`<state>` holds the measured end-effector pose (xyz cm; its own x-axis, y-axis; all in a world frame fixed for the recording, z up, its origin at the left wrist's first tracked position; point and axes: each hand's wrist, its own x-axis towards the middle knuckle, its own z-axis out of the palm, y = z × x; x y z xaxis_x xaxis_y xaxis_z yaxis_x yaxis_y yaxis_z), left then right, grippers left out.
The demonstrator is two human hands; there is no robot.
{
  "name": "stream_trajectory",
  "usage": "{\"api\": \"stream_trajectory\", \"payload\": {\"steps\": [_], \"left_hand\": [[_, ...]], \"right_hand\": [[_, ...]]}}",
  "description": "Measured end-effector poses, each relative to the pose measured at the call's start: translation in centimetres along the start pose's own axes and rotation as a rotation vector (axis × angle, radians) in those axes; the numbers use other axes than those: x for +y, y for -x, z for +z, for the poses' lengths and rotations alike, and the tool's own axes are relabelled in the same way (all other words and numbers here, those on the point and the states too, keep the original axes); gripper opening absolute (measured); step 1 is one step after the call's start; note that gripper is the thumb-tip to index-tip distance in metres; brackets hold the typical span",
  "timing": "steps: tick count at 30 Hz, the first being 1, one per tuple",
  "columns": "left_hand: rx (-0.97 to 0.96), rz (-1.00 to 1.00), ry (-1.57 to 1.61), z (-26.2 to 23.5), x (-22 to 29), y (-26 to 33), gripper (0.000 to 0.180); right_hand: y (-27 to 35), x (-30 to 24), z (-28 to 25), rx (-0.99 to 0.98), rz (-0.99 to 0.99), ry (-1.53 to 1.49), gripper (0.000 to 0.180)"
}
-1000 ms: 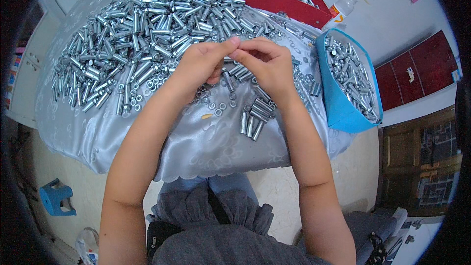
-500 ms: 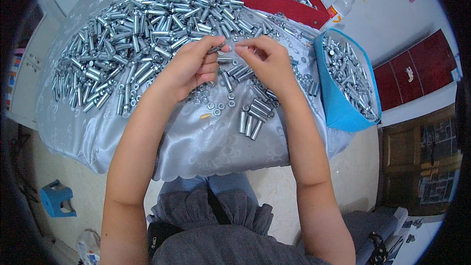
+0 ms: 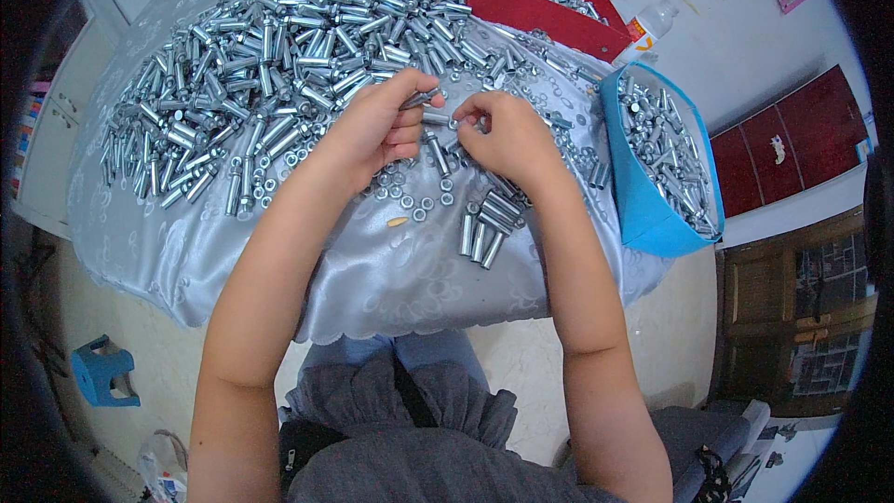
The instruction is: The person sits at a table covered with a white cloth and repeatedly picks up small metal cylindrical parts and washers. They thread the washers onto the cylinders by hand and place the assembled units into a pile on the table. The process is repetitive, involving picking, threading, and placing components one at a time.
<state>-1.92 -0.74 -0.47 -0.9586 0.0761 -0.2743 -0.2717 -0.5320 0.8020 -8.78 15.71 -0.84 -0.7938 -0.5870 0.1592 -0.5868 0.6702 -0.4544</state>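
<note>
My left hand [image 3: 377,126] pinches a short silver metal bolt [image 3: 421,97] at the middle of the table. My right hand [image 3: 507,135] is a little to its right, fingertips closed on a small metal washer next to the bolt's end. A big heap of silver bolts [image 3: 279,47] covers the table behind and left of my hands. Loose washers [image 3: 419,200] lie just below my hands. A small bundle of bolts [image 3: 486,233] lies side by side near my right wrist.
The table has a shiny grey cloth [image 3: 372,279]. A blue box [image 3: 652,196] full of bolts sits at the right edge, a red box [image 3: 549,0] with bolts at the back, a plastic bottle [image 3: 647,28] beside it. A blue stool [image 3: 102,373] stands on the floor at left.
Both hands have shifted slightly away from me toward the heap. The left hand now shows a bolt between thumb and fingers, and the right fingertips meet it.
</note>
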Motion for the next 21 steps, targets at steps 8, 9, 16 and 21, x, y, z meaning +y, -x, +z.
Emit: {"api": "stream_trajectory", "payload": {"steps": [8, 9, 16, 21], "left_hand": [[-0.01, 0.003, -0.046, 0.0, -0.1, 0.0, 0.022], [-0.004, 0.0, -0.044, 0.0, -0.1, 0.0, 0.022], [0.045, 0.026, -0.072, 0.4, -0.2, -0.1, 0.022], [0.08, 0.072, -0.146, 0.7, -0.5, 0.1, 0.023]], "right_hand": [[0.9, -0.1, -0.4, -0.037, -0.046, -0.015, 0.026], [0.8, -0.1, -0.3, -0.033, -0.049, -0.017, 0.025], [0.4, 0.4, 0.0, 0.142, -0.06, -0.153, 0.024], [0.4, -1.1, -0.5, 0.252, -0.176, -0.697, 0.018]]}}
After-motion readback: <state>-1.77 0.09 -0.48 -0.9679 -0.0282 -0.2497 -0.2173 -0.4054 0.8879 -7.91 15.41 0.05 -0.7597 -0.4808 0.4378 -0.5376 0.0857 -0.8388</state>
